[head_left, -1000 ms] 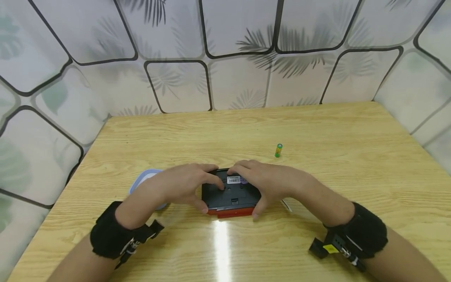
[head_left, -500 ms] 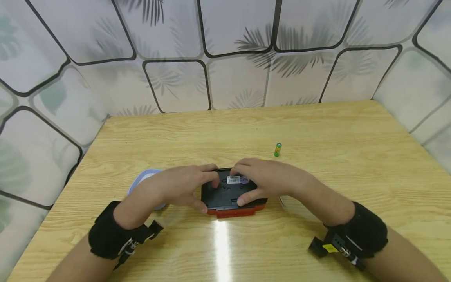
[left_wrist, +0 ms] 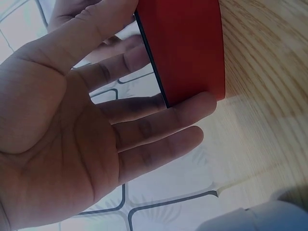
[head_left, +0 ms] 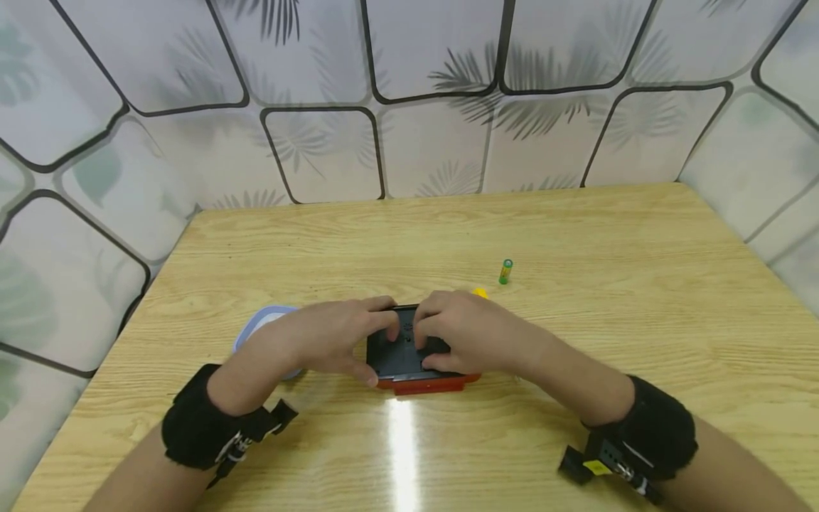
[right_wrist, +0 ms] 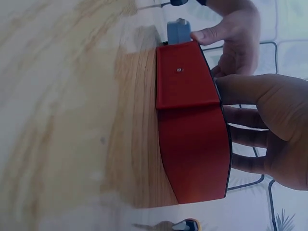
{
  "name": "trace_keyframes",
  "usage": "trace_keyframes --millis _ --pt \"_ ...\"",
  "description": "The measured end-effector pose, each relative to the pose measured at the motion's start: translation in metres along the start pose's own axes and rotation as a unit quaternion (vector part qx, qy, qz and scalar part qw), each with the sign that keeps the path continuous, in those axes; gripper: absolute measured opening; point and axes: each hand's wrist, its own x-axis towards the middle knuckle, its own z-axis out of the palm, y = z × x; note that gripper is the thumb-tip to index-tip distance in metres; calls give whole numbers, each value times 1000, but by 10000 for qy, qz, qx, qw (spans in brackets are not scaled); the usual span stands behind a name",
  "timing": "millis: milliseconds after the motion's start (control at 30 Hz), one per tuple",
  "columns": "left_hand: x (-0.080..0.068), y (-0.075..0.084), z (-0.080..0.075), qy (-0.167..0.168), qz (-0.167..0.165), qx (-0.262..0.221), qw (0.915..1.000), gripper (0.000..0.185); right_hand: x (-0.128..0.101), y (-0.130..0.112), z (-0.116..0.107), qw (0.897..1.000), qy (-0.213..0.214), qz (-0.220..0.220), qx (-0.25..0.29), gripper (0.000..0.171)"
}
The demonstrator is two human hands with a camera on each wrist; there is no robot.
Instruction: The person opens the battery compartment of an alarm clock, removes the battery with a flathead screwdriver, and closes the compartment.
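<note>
Red-and-black device point(head_left: 416, 355) lies black back up on the wooden table point(head_left: 576, 235). Left hand point(head_left: 333, 338) steadies its end, fingers curled round; right hand point(head_left: 457, 331) presses the back panel. Likely seating the cover; next needs firm, even pressure.

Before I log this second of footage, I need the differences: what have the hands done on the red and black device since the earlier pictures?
The right hand slid left across the black back of the red device, covering the white label; its thumb came up from the near edge onto the back. A small yellow thing now shows behind it. The left hand, green battery and pale blue lid stayed put.
</note>
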Motion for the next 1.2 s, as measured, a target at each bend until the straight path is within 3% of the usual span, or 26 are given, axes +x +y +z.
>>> trace_keyframes --millis 467,1200 --pt "0 4 0 -12 -243 60 9997 54 0 -6 1 9991 -145 -69 -397 12" --pt "-1 4 1 57 -147 85 9998 57 2 -8 2 9977 63 -334 -586 17"
